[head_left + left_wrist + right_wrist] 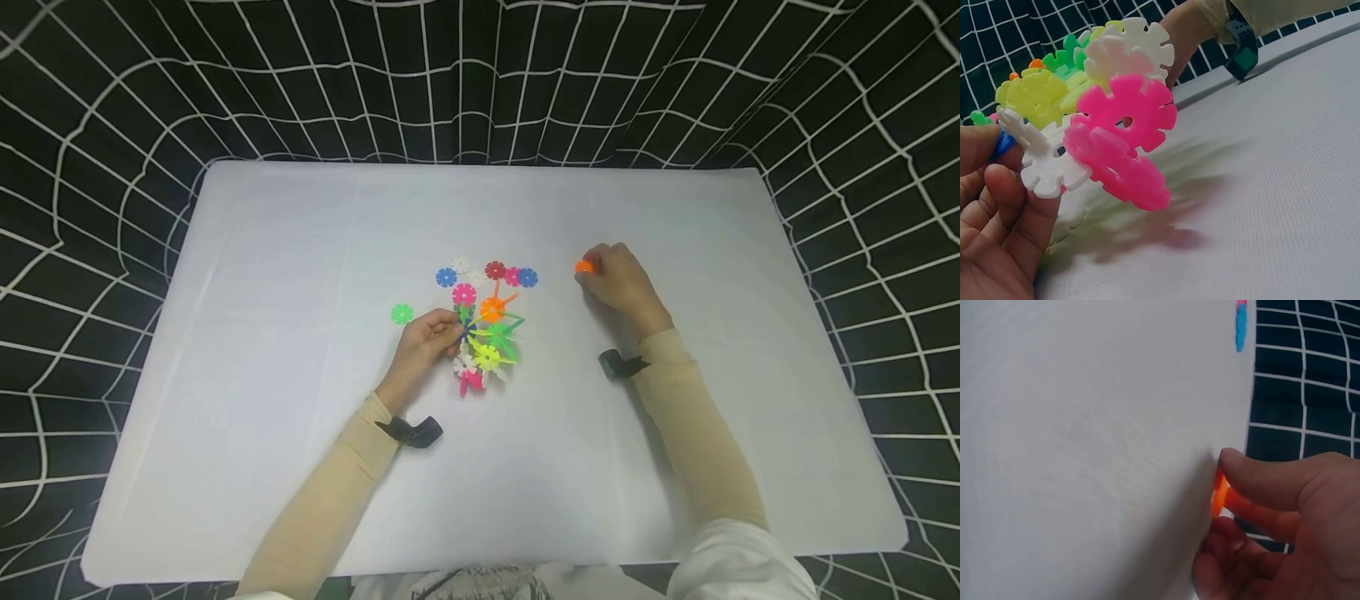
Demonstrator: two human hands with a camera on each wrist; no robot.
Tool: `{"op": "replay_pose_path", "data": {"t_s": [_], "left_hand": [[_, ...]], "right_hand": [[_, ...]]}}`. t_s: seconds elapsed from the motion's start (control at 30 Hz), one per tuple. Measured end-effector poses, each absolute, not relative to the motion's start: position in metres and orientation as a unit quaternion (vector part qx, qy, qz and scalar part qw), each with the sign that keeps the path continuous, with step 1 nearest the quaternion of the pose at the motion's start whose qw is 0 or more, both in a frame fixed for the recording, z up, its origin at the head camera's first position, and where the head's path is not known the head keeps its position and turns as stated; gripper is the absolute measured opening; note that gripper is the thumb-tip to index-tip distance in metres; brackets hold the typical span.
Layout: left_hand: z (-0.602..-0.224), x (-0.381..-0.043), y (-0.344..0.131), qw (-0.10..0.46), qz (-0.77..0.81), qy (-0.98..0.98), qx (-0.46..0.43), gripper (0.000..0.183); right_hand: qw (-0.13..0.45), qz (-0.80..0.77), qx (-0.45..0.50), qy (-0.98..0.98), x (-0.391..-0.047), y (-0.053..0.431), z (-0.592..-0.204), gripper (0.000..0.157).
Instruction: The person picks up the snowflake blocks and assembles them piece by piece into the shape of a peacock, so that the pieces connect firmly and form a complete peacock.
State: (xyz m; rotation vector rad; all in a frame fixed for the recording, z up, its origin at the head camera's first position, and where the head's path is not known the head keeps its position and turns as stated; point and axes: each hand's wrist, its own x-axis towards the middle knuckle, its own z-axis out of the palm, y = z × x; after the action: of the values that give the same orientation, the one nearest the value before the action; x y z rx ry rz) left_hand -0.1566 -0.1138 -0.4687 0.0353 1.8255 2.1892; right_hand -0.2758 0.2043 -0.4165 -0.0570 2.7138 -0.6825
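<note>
My left hand (426, 346) pinches a dark blue notched disc (1004, 144) on the near-left side of a cluster of interlocking plastic discs. In the left wrist view, pink (1127, 114), white (1054, 165) and yellow (1034, 97) discs of that cluster stick out past the fingertips. Over to the right, my right hand (621, 282) pinches an orange disc (584, 267) between thumb and fingers, apart from the cluster. The right wrist view shows the orange disc (1219, 495) edge-on, partly covered by the thumb and fingers.
Loose-looking discs lie around the cluster: a green one (402, 313) at left, a blue one (446, 277) and a red one (495, 270) behind. Whether those behind are joined, I cannot tell. White-lined black netting (457, 79) surrounds the white table (300, 217).
</note>
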Motion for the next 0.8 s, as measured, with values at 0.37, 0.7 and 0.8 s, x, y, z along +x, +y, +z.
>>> {"op": "replay_pose_path", "data": {"t_s": [0.37,0.7,0.8], "left_hand": [[-0.464,-0.157,-0.114,0.158,0.767,0.622,0.008,0.027],[-0.463,-0.155,-0.116,0.174,0.771,0.613,0.02,0.021],[-0.463,-0.155,-0.116,0.175,0.77,0.613,0.025,0.019]], "right_hand": [[0.205,-0.403,-0.091,0.887,-0.276,0.169,-0.4,0.032],[0.235,-0.471,-0.174,0.832,-0.272,0.112,-0.373,0.024],[0.247,-0.462,-0.196,0.829,-0.271,0.105,-0.374,0.023]]}}
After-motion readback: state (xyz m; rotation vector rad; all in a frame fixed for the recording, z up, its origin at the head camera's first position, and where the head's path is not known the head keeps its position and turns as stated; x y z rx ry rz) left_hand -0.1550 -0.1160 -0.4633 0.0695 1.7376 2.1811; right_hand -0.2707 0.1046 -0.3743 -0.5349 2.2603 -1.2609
